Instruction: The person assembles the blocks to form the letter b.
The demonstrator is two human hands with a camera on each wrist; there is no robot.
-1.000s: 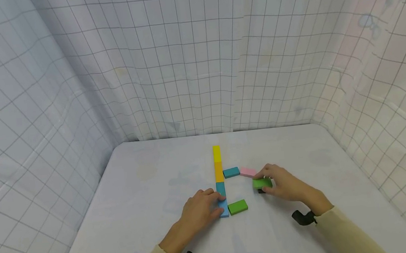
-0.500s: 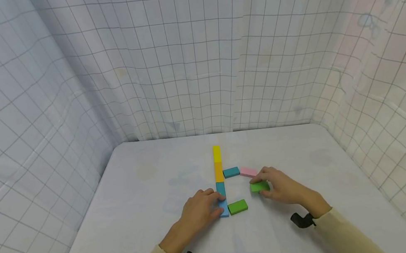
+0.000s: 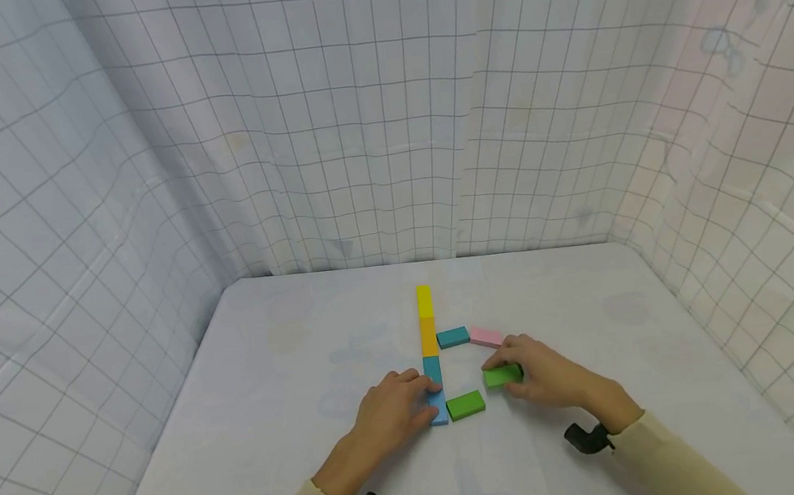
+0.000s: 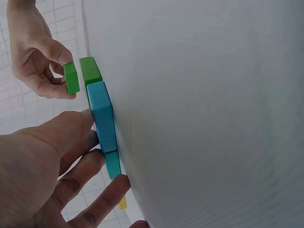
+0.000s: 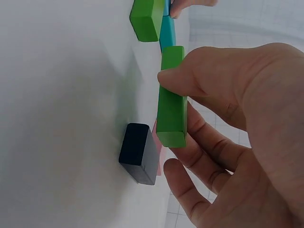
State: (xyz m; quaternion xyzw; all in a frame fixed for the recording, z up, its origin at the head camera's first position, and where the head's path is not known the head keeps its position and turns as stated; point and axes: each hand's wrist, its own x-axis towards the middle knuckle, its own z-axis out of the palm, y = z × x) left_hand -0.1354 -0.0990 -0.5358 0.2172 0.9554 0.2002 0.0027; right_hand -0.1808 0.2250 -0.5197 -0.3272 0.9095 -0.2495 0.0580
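Note:
My right hand (image 3: pixel 547 373) pinches a green block (image 5: pixel 171 107) between thumb and fingers, raised above the table. My left hand (image 3: pixel 390 412) rests its fingertips and thumb on a light blue block (image 3: pixel 435 401) and near a teal block (image 3: pixel 431 367) in an upright column. Above those in the column lie an orange block (image 3: pixel 428 337) and a yellow block (image 3: pixel 424 300). A second green block (image 3: pixel 466 405) lies against the column's right side at its near end. Near my right hand a black block (image 5: pixel 137 152) sits on the table; in the head view the hand hides it.
Another teal block (image 3: pixel 453 337) extends right from the column, with a pink block (image 3: pixel 486 336) slanting off its end. The white table (image 3: pixel 291 349) is enclosed by gridded white curtains (image 3: pixel 368 120) at the back and sides.
My right hand has moved left and toward me with the green block, closer to the green block on the table. The black block has become hidden in the head view. My left hand stays put.

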